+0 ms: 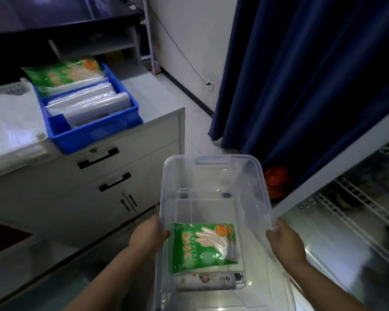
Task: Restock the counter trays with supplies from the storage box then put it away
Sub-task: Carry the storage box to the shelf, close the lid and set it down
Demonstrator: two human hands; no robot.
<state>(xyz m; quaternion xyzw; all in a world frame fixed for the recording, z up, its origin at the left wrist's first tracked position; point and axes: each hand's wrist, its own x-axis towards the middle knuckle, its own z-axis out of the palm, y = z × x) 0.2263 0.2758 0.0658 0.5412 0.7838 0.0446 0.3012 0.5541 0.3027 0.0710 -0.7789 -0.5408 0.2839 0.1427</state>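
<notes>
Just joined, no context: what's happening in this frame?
A person holds a clear storage box, left hand gripping its left wall, right hand its right wall. Inside lie a green glove packet and a white tube. On the counter, the blue tray holds another green packet and clear bags.

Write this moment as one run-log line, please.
action: holding storage box | left hand: grips left rim | right hand: grips right rim | inside: green glove pack, white roll | blue tray: stocked

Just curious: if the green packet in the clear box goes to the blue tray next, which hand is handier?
Probably the left hand: it grips the clear box wall beside the green packet, and the blue tray lies on its side.
</notes>
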